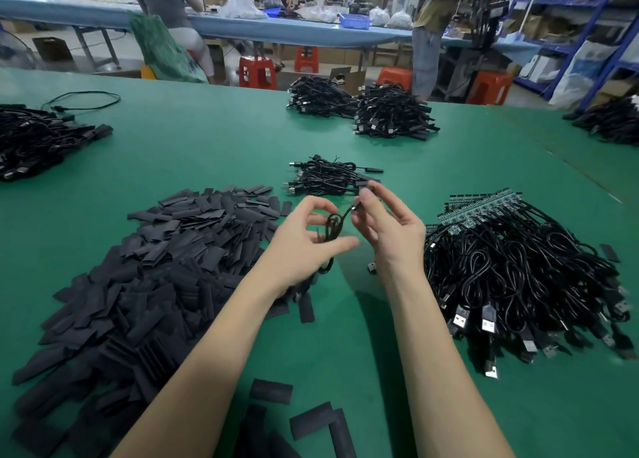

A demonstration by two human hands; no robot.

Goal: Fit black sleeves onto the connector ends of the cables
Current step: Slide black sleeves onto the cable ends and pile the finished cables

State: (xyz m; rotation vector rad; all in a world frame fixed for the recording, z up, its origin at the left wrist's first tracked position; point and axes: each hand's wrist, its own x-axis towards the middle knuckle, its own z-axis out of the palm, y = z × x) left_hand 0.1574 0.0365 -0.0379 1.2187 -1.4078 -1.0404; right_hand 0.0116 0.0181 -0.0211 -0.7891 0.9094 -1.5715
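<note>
sleeves pile (pixel 145 267) left | cables pile (pixel 518 267) right | table (pixel 207 139) beneath

Your right hand (pixel 387 226) hides the cable's (pixel 333 227) connector end (sleeved or bare, you cannot tell); its lower loop blurs.

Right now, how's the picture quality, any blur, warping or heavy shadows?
Head view: wide-angle warping bends the green table edge and the background shelving; the left hand shows slight motion blur around the cable; the forearms cast soft shadows on the mat; lighting is even, with no harsh glare.
</note>
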